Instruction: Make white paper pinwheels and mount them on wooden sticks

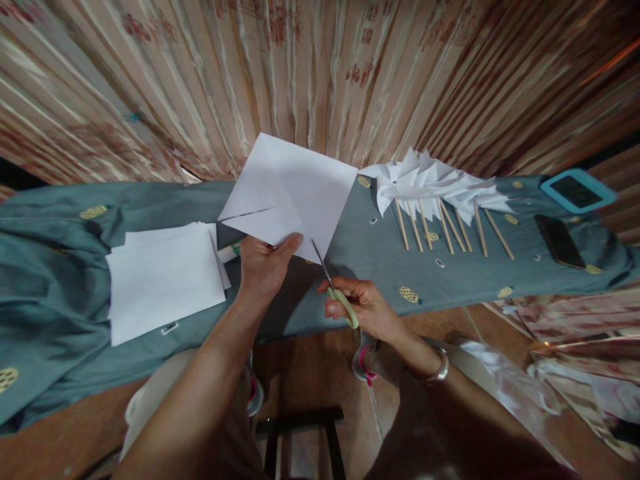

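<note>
A white square sheet of paper (310,180) is pinched at its near edge by my left hand (265,263), thumb on top. Crease lines cross the sheet, and one slit runs inward from its left corner. My right hand (363,303) grips a pair of scissors (344,307) with pale green handles. Their blades meet the paper at its near corner, where a cut line shows. Left of my hands lies a stack of white paper sheets (167,280). A small part of a green and white object (230,252) shows beside the stack, mostly hidden.
White paper pinwheels (440,183) on wooden sticks lie in an overlapping row at the right. Farther right are a dark phone (559,240) and a blue-framed device (579,190). A grey-green cloth (300,313) covers the table; a patterned curtain (300,73) hangs behind it.
</note>
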`<state>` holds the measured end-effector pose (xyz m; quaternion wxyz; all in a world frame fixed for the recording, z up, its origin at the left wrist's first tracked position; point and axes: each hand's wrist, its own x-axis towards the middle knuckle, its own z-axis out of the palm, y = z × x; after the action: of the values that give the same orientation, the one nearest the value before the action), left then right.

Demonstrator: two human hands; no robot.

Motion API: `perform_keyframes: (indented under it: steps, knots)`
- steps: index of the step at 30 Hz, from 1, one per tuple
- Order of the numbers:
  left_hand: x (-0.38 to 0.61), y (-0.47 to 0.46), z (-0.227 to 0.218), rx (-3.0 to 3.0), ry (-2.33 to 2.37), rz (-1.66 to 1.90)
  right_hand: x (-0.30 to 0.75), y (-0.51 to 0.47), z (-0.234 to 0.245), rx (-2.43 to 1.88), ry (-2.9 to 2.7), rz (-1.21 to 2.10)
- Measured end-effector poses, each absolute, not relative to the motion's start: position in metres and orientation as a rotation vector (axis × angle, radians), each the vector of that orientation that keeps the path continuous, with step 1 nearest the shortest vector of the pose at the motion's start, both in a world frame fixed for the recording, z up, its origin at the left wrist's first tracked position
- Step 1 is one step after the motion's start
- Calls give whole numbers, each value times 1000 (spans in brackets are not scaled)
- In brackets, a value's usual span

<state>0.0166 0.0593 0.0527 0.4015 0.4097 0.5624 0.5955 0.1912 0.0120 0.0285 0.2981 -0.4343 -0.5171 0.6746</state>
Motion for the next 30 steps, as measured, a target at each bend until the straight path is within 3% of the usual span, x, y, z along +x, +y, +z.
perform_keyframes:
  steps: [30]
  knots:
    - [27, 53, 42, 1118, 1315, 1387, 194, 20, 27, -1108, -1474, 1661]
